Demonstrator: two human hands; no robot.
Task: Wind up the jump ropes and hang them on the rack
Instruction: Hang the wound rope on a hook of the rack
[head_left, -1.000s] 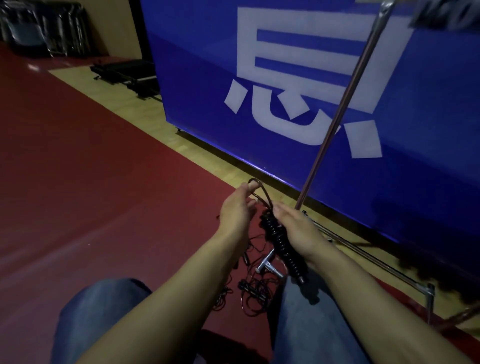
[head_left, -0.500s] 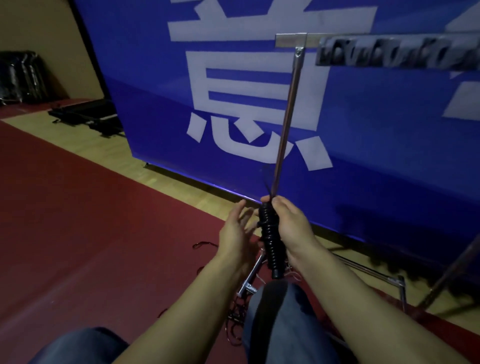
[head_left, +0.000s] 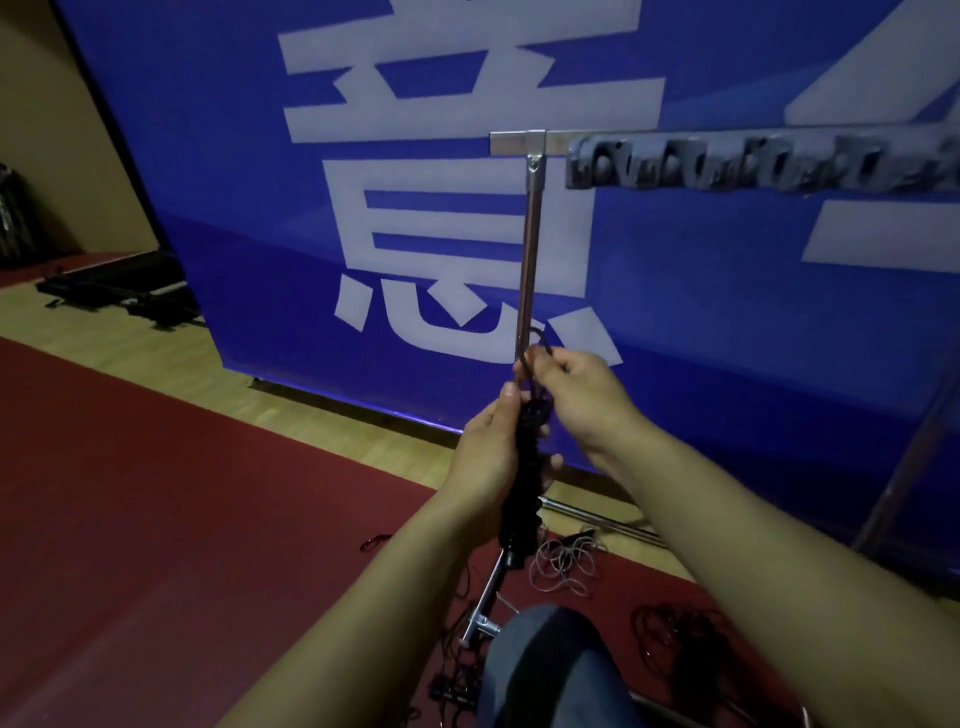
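A black jump rope wound into a tight bundle (head_left: 524, 488) stands upright between my hands, in front of the rack's metal upright (head_left: 531, 249). My left hand (head_left: 491, 457) is wrapped around the middle of the bundle. My right hand (head_left: 582, 395) pinches a small cord loop (head_left: 537, 345) sticking out of the bundle's top. The rack's top bar (head_left: 519, 143) runs right at head height, carrying a blurred grey row of hooks (head_left: 753, 166). More loose ropes (head_left: 563, 564) lie tangled on the floor by the rack's base.
A big blue banner with white characters (head_left: 467, 208) stands just behind the rack. The rack's base bars (head_left: 483, 603) lie on the red floor (head_left: 182, 519) by my knee (head_left: 550, 670). Dark gear (head_left: 119, 296) sits on the wooden strip at far left.
The bundle has passed from my right hand into my left. My right hand has gone up to the loop at its top. My view has tilted upward, showing the rack's top bar.
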